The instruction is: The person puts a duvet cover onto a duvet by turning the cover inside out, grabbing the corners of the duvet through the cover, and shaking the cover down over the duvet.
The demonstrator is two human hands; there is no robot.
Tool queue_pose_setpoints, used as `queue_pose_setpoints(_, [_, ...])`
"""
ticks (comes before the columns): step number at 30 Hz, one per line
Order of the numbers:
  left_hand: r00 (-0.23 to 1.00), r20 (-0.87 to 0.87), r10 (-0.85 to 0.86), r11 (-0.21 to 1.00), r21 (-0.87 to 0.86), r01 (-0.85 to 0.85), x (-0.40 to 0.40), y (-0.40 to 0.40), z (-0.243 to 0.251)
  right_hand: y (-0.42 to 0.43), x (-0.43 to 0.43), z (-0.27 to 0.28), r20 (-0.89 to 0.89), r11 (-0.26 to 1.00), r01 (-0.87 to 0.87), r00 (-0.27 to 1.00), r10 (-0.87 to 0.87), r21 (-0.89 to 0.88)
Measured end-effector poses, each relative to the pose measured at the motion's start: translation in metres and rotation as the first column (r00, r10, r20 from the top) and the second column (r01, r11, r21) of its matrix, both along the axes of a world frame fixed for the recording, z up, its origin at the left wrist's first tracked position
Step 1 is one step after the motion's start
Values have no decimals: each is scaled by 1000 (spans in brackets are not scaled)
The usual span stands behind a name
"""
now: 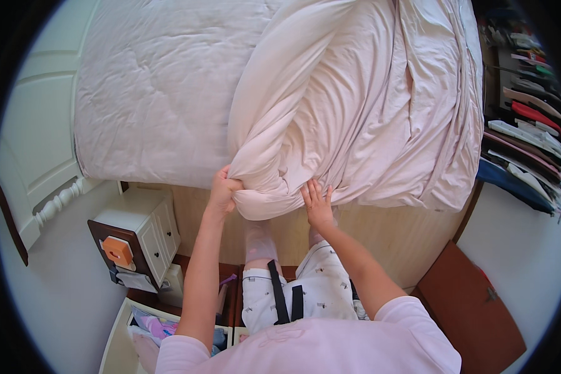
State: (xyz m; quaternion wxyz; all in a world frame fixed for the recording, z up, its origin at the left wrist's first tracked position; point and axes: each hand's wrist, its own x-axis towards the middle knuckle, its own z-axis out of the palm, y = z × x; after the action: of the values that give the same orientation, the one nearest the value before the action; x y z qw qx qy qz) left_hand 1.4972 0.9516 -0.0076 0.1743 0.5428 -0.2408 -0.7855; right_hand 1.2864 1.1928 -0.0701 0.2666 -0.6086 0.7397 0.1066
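A pale pink quilt (280, 107) lies bunched and twisted over the middle and right part of the bed, its near fold hanging at the bed's front edge. My left hand (223, 191) grips the quilt at the left side of this fold. Flat on the fold's right side rests my right hand (317, 202), palm down with the fingers spread, holding nothing. To the left, a pale, lightly wrinkled sheet or bed cover (159, 103) is spread out, reaching to the white headboard (46, 112).
At the lower left stand a white bedside cabinet (145, 219) with an orange box (117, 251) on top and an open drawer (121, 341) holding clothes. Clothes (528, 126) hang at the far right. A reddish-brown wooden panel (477, 308) is at the lower right. Wooden floor (392, 233) shows below the bed.
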Motion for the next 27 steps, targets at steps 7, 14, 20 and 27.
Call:
queue_pose_setpoints(7, [967, -236, 96, 981, 190, -50, 109, -28, -46, -105, 9, 46, 516, 932, 355, 787, -337, 68])
queue_pose_setpoints(14, [984, -169, 46, 982, 188, -14, 89, -15, -73, -317, -105, 41, 799, 249, 899, -161, -579, 361])
queue_pose_setpoints(20, [1000, 12, -7, 991, 130, 6, 91, -22, -71, -439, -90, 21, 893, 80, 961, -213, -397, 265])
queue_pose_setpoints(27, [952, 256, 165, 983, 40, -181, 195, -46, -101, -533, 30, 41, 706, 588, 780, 540, -458, -215])
